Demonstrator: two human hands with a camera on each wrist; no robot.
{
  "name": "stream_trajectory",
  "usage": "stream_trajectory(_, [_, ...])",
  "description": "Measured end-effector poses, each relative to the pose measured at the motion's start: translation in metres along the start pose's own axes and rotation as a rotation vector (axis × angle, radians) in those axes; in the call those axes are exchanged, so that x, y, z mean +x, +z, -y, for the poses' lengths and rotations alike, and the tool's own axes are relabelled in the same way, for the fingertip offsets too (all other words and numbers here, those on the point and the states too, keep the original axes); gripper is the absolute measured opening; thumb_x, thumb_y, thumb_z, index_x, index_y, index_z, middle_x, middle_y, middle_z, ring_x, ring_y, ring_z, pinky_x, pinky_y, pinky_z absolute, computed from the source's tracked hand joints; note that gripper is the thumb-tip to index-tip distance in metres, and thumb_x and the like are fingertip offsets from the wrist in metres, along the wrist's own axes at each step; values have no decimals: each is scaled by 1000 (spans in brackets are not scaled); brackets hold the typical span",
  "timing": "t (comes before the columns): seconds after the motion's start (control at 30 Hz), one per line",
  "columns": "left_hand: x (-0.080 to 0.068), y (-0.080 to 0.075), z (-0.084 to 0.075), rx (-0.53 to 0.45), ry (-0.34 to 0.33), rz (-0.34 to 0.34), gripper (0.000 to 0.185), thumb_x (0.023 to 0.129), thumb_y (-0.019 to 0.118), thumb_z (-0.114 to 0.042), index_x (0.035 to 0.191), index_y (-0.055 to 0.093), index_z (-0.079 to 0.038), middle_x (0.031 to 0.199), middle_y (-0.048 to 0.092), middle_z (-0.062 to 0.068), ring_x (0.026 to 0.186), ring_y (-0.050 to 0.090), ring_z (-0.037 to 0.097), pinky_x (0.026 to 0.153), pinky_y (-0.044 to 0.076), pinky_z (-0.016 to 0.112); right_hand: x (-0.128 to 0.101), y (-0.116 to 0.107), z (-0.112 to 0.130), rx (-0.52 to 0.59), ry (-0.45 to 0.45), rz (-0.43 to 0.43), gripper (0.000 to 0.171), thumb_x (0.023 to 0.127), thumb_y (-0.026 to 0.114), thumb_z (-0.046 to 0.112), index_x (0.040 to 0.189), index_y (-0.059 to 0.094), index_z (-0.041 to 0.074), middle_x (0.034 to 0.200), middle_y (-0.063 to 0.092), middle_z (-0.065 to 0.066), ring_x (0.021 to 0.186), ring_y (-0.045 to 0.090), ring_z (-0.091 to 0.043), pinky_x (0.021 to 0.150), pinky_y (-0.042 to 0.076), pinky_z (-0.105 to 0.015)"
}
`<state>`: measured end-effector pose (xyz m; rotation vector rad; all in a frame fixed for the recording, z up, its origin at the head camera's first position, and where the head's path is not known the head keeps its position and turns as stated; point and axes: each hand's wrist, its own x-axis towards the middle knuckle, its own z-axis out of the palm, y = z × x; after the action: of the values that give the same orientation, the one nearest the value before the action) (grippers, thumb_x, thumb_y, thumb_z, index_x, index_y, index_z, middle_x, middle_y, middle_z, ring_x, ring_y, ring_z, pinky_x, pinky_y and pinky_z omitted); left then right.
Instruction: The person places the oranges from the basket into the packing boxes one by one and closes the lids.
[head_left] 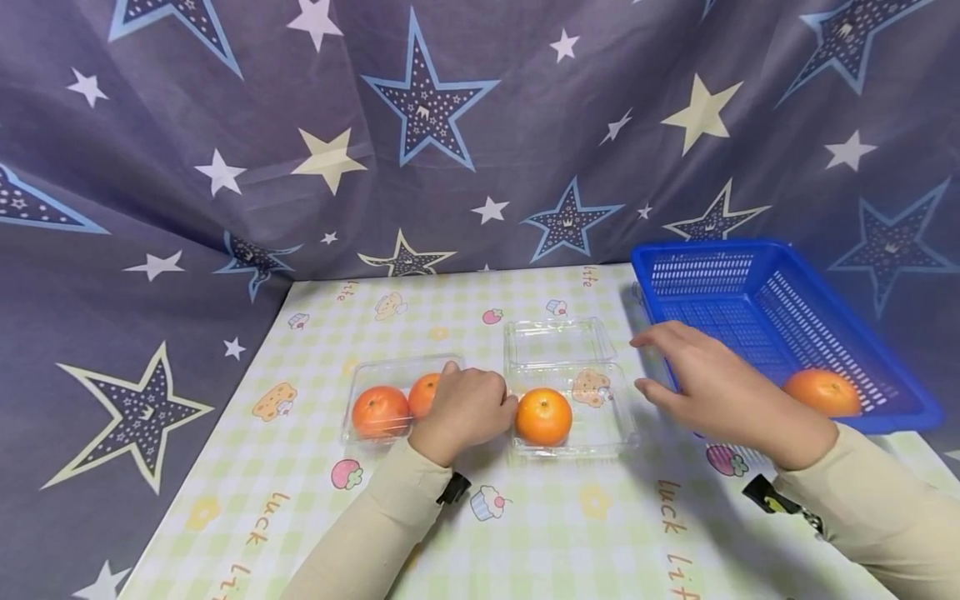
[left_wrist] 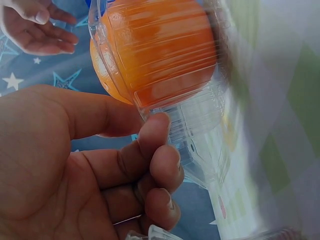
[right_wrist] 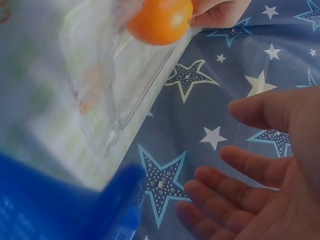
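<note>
In the head view, my left hand (head_left: 467, 410) is at the left edge of an open clear plastic clamshell box (head_left: 603, 429). In the left wrist view its thumb and forefinger pinch the box's rim. One orange (head_left: 543, 417) sits in the left part of this box, and the lid (head_left: 558, 343) lies folded back toward the wall. My right hand (head_left: 723, 396) hovers between the box and a blue basket (head_left: 903, 408), fingers spread and holding nothing. Inside the basket, another orange (head_left: 822, 392) lies at the near end, partly behind the right wrist.
Left of my left hand stands a second clear box (head_left: 401, 367) with two orange fruits (head_left: 381, 412) visible, one partly covered by that hand. A checked cloth (head_left: 300, 467) covers the table. A star-patterned curtain (head_left: 465, 192) hangs behind and at the left.
</note>
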<state>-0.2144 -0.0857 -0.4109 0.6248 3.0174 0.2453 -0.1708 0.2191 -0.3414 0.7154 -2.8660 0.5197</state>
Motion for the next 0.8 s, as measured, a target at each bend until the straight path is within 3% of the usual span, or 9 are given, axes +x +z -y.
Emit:
stream_trajectory(0.37, [0, 0, -1, 2, 4, -6, 47, 99, 57, -33, 54, 51, -20, 53, 47, -5, 56, 50, 19, 75, 29, 40, -3, -15, -13, -80, 22, 33, 55, 97, 72, 31, 141, 54, 4, 136, 62, -21, 127, 59, -40, 101, 48, -61])
stream_trajectory(0.8, [1, 0, -1, 4, -5, -3, 48, 99, 58, -33, 54, 52, -20, 53, 46, -5, 56, 50, 19, 76, 29, 40, -9, -22, -33, -160, 0, 30, 53, 93, 76, 27, 134, 59, -2, 128, 65, -23, 121, 61, -43, 99, 49, -62])
